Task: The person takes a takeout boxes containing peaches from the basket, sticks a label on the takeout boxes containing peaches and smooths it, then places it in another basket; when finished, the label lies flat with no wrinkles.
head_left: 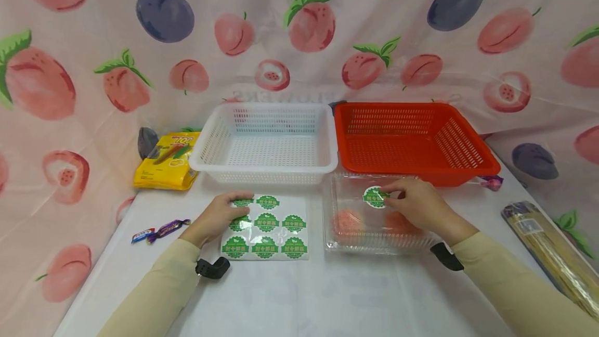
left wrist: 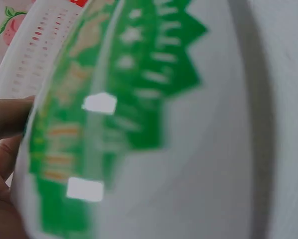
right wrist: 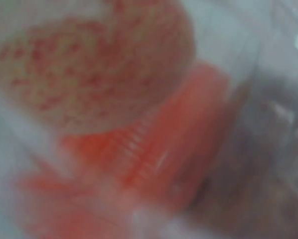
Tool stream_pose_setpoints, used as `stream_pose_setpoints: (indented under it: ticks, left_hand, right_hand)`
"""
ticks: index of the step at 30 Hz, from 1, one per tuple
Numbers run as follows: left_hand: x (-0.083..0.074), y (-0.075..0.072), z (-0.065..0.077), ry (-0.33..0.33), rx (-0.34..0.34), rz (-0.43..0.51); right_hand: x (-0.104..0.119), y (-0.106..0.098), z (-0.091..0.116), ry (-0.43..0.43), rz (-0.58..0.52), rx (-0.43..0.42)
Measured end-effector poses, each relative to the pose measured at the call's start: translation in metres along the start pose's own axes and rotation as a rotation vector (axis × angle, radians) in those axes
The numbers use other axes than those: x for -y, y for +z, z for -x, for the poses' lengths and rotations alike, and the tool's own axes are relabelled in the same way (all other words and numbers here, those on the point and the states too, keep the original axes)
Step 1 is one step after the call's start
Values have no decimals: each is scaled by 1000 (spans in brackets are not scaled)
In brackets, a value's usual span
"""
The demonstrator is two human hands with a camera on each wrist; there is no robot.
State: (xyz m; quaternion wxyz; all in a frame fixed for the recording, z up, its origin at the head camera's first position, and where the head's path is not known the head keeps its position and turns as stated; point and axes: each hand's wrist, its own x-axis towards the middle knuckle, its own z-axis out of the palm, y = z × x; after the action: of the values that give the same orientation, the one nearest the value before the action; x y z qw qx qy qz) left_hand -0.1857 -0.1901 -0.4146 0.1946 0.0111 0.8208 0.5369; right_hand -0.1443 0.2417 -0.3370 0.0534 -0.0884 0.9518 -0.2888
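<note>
Sticker (head_left: 373, 197), round and green on white, over a clear ribbed plastic box (head_left: 372, 217)

The right hand (head_left: 416, 202) pinches that sticker's right edge between thumb and fingers; whether its underside clings to the plastic cannot be told; the box stands right of centre on the white-covered table (head_left: 281, 300), just in front of a slotted red plastic basket (head_left: 393, 148), with reddish round fruits (head_left: 348, 222) showing through. The left hand (head_left: 217, 217) lies at the far left corner of a glossy white sheet of matching stickers (head_left: 281, 235), left of the box; thumb and forefinger stand slightly apart, and I cannot tell whether they pinch the sheet; they partly cover two stickers.

Gold Chinese characters, seemingly 时令鲜果, cross the stickers; the left wrist view, close on one, gives white stars and LITY, the rest cut off or blurred. FLOWERS shows faintly, mirrored, on the fruit-printed cloth (head_left: 398, 9) behind the baskets; lettering on a glossy yellow packet (head_left: 161, 176), at the table's far left corner beside a slotted white plastic basket (head_left: 271, 152), is uncertain; likewise the print on a blue-and-red wrapped sweet (head_left: 142, 235) and a purple wrapped sweet (head_left: 168, 229) near the left edge. Along the right edge lies a clear bag of thin pale sticks (head_left: 547, 248), cut off by the frame; the right wrist view is badly blurred.
</note>
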Motion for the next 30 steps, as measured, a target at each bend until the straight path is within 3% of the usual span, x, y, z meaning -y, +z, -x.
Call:
stream_pose_setpoints:
  ticks: [17,26,30]
  left_hand:
    - [0,8,-9,-56,-27,-76]
    - [-3,8,-11,-24,-59,-170]
    - [-10,8,-7,54,-119,-280]
  right_hand:
    - [4,3,-3,-48,86,-35]
    - [7,3,-7,-54,32,8]
    - [6,5,-7,-75,-2,-7]
